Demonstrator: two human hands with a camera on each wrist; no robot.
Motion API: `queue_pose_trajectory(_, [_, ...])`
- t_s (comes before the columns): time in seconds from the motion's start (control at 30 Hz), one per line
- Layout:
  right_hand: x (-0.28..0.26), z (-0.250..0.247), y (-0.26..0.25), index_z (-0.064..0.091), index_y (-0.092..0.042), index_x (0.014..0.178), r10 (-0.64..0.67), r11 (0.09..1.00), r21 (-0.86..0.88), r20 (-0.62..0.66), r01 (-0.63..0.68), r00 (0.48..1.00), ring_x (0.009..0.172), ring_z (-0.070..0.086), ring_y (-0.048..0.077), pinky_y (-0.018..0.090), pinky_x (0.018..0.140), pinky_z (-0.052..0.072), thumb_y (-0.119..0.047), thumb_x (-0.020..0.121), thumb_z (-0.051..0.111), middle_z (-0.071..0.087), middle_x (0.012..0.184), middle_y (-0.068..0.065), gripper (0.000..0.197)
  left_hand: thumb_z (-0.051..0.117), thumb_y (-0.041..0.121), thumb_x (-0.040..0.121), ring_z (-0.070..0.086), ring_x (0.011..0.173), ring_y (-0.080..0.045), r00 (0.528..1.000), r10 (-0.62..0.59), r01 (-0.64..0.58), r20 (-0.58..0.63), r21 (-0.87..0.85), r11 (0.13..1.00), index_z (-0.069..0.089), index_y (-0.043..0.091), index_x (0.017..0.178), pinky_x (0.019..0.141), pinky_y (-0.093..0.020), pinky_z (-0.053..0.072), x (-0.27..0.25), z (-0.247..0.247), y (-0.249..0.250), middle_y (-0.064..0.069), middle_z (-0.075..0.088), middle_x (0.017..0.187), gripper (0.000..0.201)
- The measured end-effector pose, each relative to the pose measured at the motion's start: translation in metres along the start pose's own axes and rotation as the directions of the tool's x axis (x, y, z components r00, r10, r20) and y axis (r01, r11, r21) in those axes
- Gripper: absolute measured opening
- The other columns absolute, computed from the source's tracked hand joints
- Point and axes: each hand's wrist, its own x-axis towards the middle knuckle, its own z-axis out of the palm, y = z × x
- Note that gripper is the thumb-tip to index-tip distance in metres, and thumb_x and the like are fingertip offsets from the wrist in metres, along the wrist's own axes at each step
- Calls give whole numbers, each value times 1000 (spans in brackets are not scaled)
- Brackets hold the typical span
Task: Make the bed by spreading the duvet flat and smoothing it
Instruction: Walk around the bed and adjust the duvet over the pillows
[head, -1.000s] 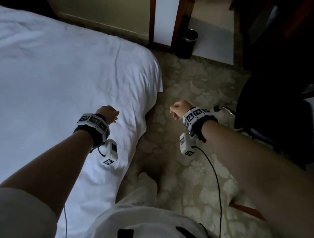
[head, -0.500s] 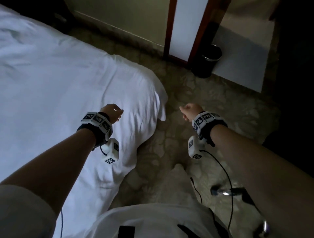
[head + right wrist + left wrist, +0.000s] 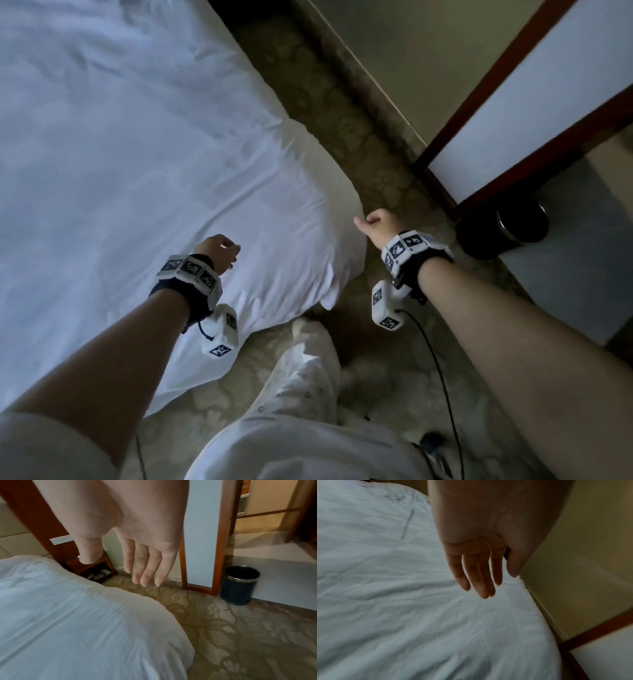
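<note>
A white duvet [image 3: 120, 164] covers the bed, lightly creased, its near corner [image 3: 329, 274] hanging over the bed's edge toward the floor. My left hand [image 3: 219, 251] hovers above the duvet near that corner, fingers [image 3: 481, 582] relaxed and straight, holding nothing. My right hand [image 3: 378, 224] hangs over the carpet just beyond the duvet's edge, fingers [image 3: 144, 574] loose and empty. The same duvet [image 3: 402, 601] fills the left wrist view, and the duvet [image 3: 68, 615] takes up the lower left of the right wrist view.
A patterned carpet [image 3: 240, 635] lies between bed and wall. A black waste bin [image 3: 239, 584] stands by a wood-framed panel [image 3: 200, 547]. A wooden bedside table [image 3: 92, 568] sits at the bed's far corner. My leg in white trousers [image 3: 301, 377] stands beside the bed.
I have walked round the corner of the bed; the view swung so the wall and panel come closer. Both hands stayed empty and loose, the right one nearer the duvet's edge.
</note>
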Motion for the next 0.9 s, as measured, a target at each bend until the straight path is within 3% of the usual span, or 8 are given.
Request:
queue_pose_trajectory(0.17, [77,8,-27,52,-5,123,-68,987,-135,149,88,987,117,54,28,31,95,41,-42,91,53,57,127,11,49,53,19,92,53,57,-14,986,-160,154,-33,-139,978,53,8,90,60,-24,41,35,12,6,0,55,63,12])
queue_pose_trajectory(0.33, [138,0,-49,49,-5,127,-64,967,-224,248,122,967,119,53,29,31,96,40,-43,91,52,56,130,12,52,53,22,92,54,57,-12,956,-282,258,-76,-232,938,50,13,84,57,-22,40,36,16,18,0,57,67,13])
queue_pose_trajectory(0.43, [172,6,-64,47,-7,130,-82,945,-276,323,177,943,119,53,29,31,95,41,-45,90,52,55,130,12,54,52,23,92,59,69,-23,911,-392,330,-131,-342,880,52,11,93,64,-26,45,31,22,22,-7,62,77,12])
queue_pose_trajectory(0.53, [207,22,-80,44,-8,132,-114,913,-310,427,264,897,120,51,30,32,95,40,-43,90,53,52,133,12,55,53,25,92,59,80,-23,833,-531,419,-156,-449,789,54,12,98,70,-28,45,24,47,16,-11,63,90,15])
queue_pose_trajectory(0.63, [234,33,-86,41,-9,134,-107,866,-370,521,336,847,123,49,30,33,97,39,-46,89,54,49,136,13,60,53,29,92,62,94,-32,707,-694,528,-135,-552,645,59,6,105,79,-34,48,14,92,10,-18,66,103,27])
queue_pose_trajectory(0.77, [259,47,-89,33,-8,141,-90,830,-402,589,388,803,129,44,31,34,104,35,-51,86,56,43,142,14,73,55,37,88,58,110,-41,547,-836,595,37,-720,357,56,-4,117,94,-45,47,7,166,11,-28,60,119,51])
queue_pose_trajectory(0.83, [266,55,-90,31,-7,142,-81,818,-409,614,404,785,131,42,30,34,107,32,-53,85,56,41,144,14,78,58,40,86,55,114,-43,514,-852,576,101,-776,256,51,-7,122,96,-51,45,11,199,23,-30,54,126,59])
queue_pose_trajectory(0.9, [266,67,-91,34,-7,139,-83,806,-411,635,427,768,126,49,30,35,109,35,-59,79,60,48,139,15,84,57,44,85,53,117,-44,493,-862,566,117,-796,215,48,-6,127,96,-52,45,18,222,34,-30,52,130,65])
